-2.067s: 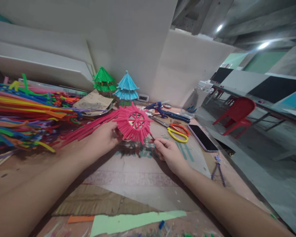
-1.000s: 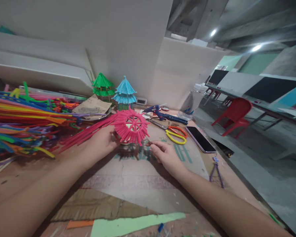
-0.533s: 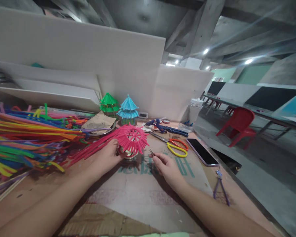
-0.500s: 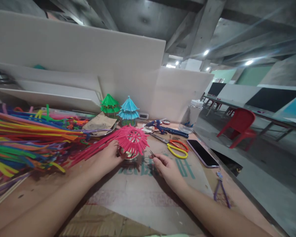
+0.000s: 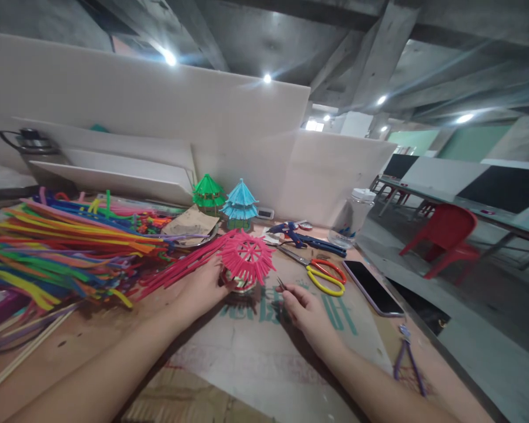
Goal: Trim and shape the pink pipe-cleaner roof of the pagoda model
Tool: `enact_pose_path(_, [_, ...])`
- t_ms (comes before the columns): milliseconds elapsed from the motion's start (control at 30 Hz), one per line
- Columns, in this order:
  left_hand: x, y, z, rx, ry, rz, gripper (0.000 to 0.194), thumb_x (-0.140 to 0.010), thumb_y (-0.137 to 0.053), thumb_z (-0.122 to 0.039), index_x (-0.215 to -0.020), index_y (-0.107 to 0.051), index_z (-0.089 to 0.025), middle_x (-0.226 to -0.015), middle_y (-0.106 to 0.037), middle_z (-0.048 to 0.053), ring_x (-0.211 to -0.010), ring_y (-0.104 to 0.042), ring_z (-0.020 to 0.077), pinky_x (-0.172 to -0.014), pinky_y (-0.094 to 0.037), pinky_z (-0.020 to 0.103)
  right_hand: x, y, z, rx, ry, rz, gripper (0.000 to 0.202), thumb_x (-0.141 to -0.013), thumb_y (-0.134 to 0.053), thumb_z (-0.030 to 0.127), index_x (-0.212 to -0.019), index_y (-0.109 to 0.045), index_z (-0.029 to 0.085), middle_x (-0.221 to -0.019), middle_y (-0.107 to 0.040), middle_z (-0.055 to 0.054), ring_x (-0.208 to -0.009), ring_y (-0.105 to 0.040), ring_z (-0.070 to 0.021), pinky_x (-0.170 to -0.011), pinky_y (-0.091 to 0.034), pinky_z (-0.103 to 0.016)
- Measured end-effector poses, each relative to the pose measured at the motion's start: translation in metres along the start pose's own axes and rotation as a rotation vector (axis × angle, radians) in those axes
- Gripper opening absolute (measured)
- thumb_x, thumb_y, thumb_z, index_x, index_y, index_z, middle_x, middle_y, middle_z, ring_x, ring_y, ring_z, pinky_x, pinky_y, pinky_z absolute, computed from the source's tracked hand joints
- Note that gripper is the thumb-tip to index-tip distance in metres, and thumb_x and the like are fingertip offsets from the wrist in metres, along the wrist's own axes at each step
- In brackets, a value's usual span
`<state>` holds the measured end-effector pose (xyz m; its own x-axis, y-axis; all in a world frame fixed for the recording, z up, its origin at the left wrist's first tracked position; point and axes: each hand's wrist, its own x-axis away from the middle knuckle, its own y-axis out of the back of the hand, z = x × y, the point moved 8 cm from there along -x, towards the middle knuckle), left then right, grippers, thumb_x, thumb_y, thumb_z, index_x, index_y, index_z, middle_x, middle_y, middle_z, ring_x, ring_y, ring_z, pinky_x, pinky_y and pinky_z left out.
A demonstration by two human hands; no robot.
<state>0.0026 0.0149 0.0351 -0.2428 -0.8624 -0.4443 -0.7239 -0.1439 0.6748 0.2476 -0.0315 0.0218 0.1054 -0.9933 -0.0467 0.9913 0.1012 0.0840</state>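
Note:
My left hand (image 5: 209,288) holds a pink roof-like piece (image 5: 247,257) of fuzzy strips by its underside, where a pale base shows. Its strips fan out round an openwork centre. To the right, my right hand (image 5: 300,302) pinches thin tweezers (image 5: 281,284), their tips pointing up toward the pink piece without touching it. Behind stand a green pavilion model (image 5: 208,192) and a light blue one (image 5: 240,204). Long pink strips (image 5: 180,267) lie beside my left hand.
Multicoloured strips (image 5: 70,247) cover the left side. Scissors (image 5: 326,276), a glue gun (image 5: 293,232), a phone (image 5: 373,288), pliers (image 5: 406,352) and a plastic jar (image 5: 355,217) lie or stand at right. White boards (image 5: 229,129) rise behind.
The camera view has shifted, so the whole scene sits lower and further right. Both hands keep nearly the same pose around the pink piece and tweezers.

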Motion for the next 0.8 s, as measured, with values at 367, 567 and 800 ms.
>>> enact_pose_path(367, [0.0011, 0.0029, -0.0042, -0.045, 0.016, 0.027, 0.018, -0.09, -0.066, -0.024, -0.106, -0.074, -0.02, -0.131, -0.065, 0.014, -0.131, -0.06, 0.0361, -0.117, -0.048, 0.054, 0.0003, -0.0007, -0.0078, -0.003, -0.047, 0.024, 0.059, -0.078, -0.077, 0.067, -0.106, -0.073, 0.016, -0.056, -0.039, 0.009, -0.049, -0.027, -0.01, -0.048, -0.018, -0.026])
enact_pose_path(567, [0.0006, 0.0028, -0.0056, -0.055, -0.006, 0.035, 0.022, -0.092, -0.065, -0.029, -0.111, -0.073, -0.021, -0.129, -0.065, 0.014, -0.127, -0.062, 0.0351, -0.114, -0.05, 0.052, 0.0001, -0.0029, -0.0044, 0.01, -0.044, 0.03, 0.056, -0.077, -0.079, 0.064, -0.104, -0.073, 0.016, -0.059, -0.046, 0.007, -0.049, -0.03, -0.0093, -0.047, -0.018, -0.026])
enact_pose_path(800, [-0.0008, 0.002, 0.0027, -0.096, 0.065, 0.04, 0.016, -0.086, -0.071, -0.035, -0.09, -0.069, -0.019, -0.118, -0.067, 0.016, -0.115, -0.067, 0.0379, -0.107, -0.053, 0.056, 0.0015, -0.0016, -0.0009, 0.005, -0.027, 0.021, 0.051, -0.078, -0.079, 0.061, -0.101, -0.074, 0.016, -0.056, -0.045, 0.007, -0.049, -0.033, -0.0093, -0.047, -0.021, -0.025])
